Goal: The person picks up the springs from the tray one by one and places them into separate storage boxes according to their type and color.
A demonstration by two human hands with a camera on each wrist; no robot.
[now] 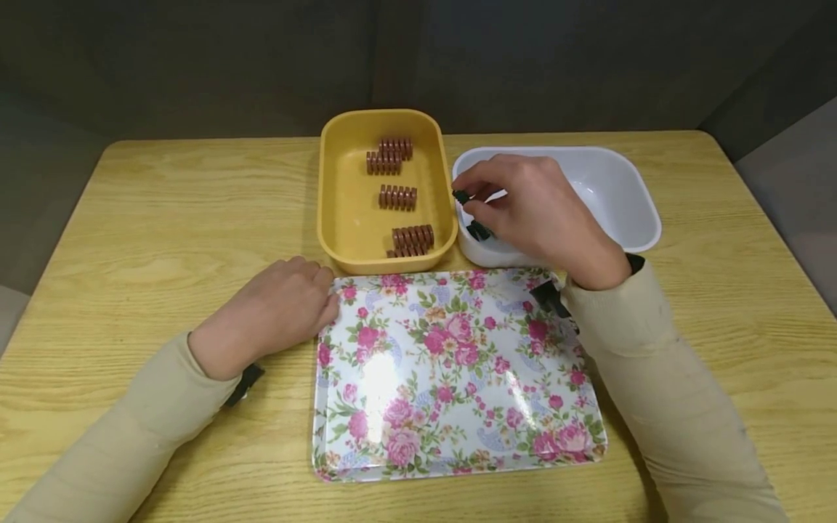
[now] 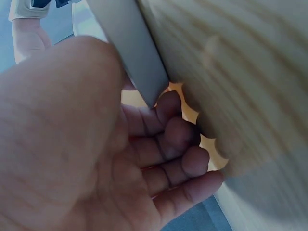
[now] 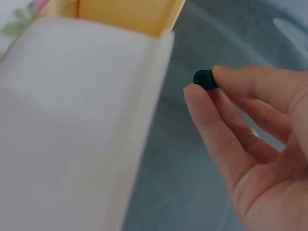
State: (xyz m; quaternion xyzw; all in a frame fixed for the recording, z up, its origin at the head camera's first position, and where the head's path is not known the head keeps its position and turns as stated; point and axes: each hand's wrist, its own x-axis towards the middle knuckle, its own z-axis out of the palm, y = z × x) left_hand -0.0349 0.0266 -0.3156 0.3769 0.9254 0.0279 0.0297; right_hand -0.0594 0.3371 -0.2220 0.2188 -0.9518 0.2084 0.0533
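Note:
Above the left end of the white container (image 1: 628,189), my right hand (image 1: 539,211) pinches a small dark green ribbed piece (image 3: 205,80) between thumb and fingertips. Another dark green ribbed piece (image 1: 479,230) lies lower in that container, partly covered by the hand. My left hand (image 1: 271,309) grips the flowered tray (image 1: 451,385) at its back left corner. In the left wrist view its fingers (image 2: 183,134) curl beside the tray's edge, close to the tabletop; most of the thumb is hidden there.
A yellow container (image 1: 346,211) stands behind the tray, left of the white one. Several brown ribbed pieces (image 1: 397,197) lie in it, some overlapping. All stand on a wooden table (image 1: 163,218) with a dark partition (image 1: 229,65) behind.

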